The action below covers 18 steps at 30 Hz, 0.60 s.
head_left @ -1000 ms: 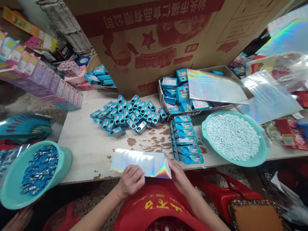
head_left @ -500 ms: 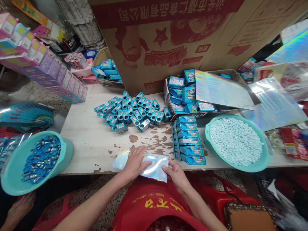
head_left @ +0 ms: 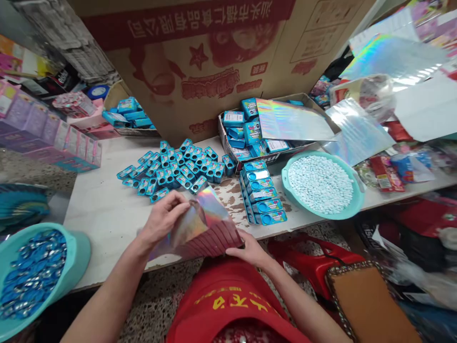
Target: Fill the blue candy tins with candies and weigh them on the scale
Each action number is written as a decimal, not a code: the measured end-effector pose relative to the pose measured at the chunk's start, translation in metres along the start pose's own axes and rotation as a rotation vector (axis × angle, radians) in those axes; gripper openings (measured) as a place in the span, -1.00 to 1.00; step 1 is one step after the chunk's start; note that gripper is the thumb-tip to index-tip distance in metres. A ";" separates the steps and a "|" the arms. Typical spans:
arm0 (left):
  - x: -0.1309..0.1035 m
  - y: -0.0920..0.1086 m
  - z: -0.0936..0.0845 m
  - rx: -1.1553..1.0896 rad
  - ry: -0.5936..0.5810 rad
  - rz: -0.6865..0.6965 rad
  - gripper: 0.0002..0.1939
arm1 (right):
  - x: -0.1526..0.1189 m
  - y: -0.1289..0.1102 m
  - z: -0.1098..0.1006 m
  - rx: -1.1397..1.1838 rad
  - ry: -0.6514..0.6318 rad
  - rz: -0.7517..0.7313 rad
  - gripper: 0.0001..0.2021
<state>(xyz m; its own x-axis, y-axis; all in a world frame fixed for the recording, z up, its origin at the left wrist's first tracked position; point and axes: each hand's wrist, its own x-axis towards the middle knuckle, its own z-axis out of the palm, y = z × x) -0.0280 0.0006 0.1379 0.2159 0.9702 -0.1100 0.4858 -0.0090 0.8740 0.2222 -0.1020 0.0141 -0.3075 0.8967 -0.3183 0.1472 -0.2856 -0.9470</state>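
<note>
A shiny holographic sheet (head_left: pixel 214 236) lies at the table's front edge, before my red apron. My left hand (head_left: pixel 164 216) pinches its upper left part between thumb and fingers, and that part is lifted and curled. At the sheet's right edge, my right hand (head_left: pixel 250 248) grips it with the thumb on top. Just beyond the hands stands a cluster of small blue tins (head_left: pixel 174 169), each with a dark round hole on top. To the right is a row of blue tins (head_left: pixel 267 206) marked "CARAMELO MACIZO", with closed tops.
A turquoise basin (head_left: pixel 359 195) of pale tablets stands right; another turquoise basin (head_left: pixel 79 257) with blue pieces stands left. Behind are an open carton (head_left: pixel 274 157) of blue tins and a tall cardboard box (head_left: pixel 160 109). More holographic sheets (head_left: pixel 357 128) lie at right.
My left hand has gone from lying flat on the sheet to pinching and lifting its upper left part. The right hand keeps the right edge. The view has swung to the right.
</note>
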 end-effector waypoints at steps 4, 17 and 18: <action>0.014 0.007 -0.020 0.441 0.232 0.142 -0.80 | 0.011 0.022 0.010 0.216 -0.084 0.142 -0.53; -0.069 -0.024 0.055 0.662 0.134 0.374 -0.76 | -0.032 0.079 0.012 0.203 0.094 0.177 -0.94; -0.075 -0.023 0.062 0.666 0.114 0.396 -0.78 | -0.034 0.081 0.014 0.221 0.113 0.176 -0.95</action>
<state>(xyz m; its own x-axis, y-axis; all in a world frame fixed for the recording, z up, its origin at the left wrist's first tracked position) -0.0032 -0.0872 0.0967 0.4085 0.8829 0.2317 0.8043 -0.4682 0.3659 0.2312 -0.1606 -0.0519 -0.1867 0.8553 -0.4833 -0.0230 -0.4957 -0.8682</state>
